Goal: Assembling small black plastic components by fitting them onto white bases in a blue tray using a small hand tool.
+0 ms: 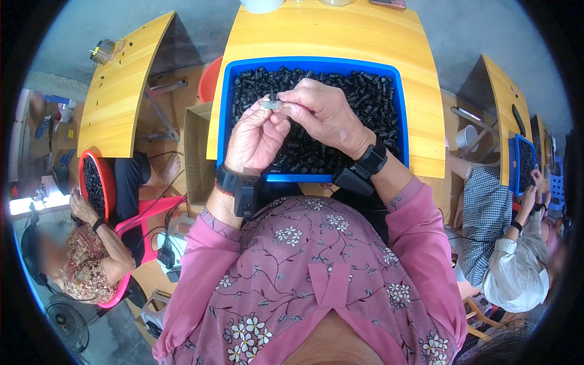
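Note:
Both my hands meet over the left half of a blue tray point(403, 115) heaped with small black plastic parts point(365, 100). Between the thumb and fingers of my left hand point(258, 137) is a small flat grey piece point(271, 104). A short dark bit point(273, 96) stands at its upper side. My right hand point(328, 115) is closed in a pinch, its thumb and forefinger at the right end of the grey piece. Whatever those right fingertips grip is too small and covered to make out.
The tray rests on a yellow wooden table point(328, 30). A cardboard box point(198, 137) and a red tub point(210, 79) stand to its left. One person at left works at an orange-red basin point(111, 188) of black parts; another at right, by a smaller blue tray point(517, 164).

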`<state>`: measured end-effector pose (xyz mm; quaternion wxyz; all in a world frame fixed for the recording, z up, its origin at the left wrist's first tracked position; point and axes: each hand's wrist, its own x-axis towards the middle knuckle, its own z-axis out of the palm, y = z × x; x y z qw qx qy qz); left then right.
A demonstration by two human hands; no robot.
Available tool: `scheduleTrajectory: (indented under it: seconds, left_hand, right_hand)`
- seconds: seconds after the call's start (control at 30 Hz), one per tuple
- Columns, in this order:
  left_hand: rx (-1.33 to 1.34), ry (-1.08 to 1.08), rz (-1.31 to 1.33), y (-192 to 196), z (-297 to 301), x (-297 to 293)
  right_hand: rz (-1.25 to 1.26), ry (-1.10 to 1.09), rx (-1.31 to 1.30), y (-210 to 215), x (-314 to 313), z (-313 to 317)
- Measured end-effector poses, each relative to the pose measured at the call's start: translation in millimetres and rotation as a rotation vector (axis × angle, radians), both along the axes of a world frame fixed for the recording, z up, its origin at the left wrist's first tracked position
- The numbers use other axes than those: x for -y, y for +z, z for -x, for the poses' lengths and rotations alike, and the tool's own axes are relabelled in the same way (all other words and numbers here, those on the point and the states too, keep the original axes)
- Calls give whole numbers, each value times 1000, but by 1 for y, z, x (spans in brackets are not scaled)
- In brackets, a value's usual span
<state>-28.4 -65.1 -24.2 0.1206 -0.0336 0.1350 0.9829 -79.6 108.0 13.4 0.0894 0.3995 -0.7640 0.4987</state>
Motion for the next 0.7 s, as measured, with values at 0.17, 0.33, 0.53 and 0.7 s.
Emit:
scheduleTrajectory:
  seconds: [0.17,0.33,0.53,0.7]
  left_hand:
    - [22,2,4,1,0,-1]
    - [-13,7,61,0,-1,-1]
    - [-53,-12,101,-2,0,2]
    - [0,29,104,1,0,0]
  right_hand:
    - [6,15,-13,0,-1,-1]
    - [20,22,1,-3,-1,2]
    - [16,-13,35,-8,-3,7]
    - [54,43,42,-10,-1,1]
